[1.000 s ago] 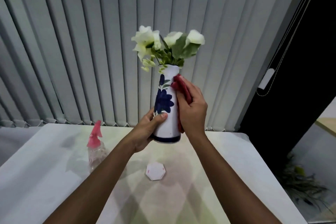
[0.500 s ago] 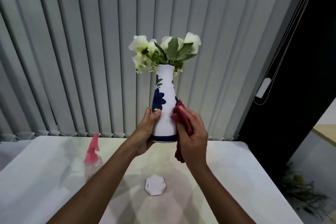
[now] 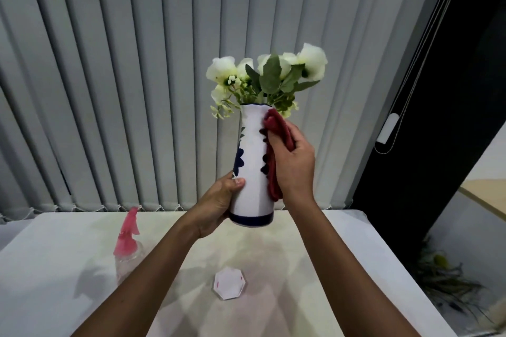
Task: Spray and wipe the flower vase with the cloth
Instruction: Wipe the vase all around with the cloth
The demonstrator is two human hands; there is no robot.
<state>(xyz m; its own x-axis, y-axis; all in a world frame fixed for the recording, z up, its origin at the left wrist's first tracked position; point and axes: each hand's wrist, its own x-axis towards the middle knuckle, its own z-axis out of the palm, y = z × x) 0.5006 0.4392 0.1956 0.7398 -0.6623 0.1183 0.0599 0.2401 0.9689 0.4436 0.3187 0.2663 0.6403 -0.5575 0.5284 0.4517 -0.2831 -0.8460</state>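
White ceramic flower vase with blue floral pattern [image 3: 253, 172] is held above the pale table [image 3: 342, 254]; the left hand [image 3: 219, 200] grips its base, while the right hand [image 3: 294, 164] presses a clutched red cloth [image 3: 278, 134] against its neck.

Red cloth [image 3: 276, 142] has slid up to the neck of the flower vase [image 3: 252, 172].
Half a second ago the right hand [image 3: 294, 161] held the cloth low on the vase's right side; now its top fold sits just under the rim. The vase has turned in the left hand [image 3: 219, 205]: the painted blue flower is now at the far left edge, and blue marks have appeared beside the cloth.
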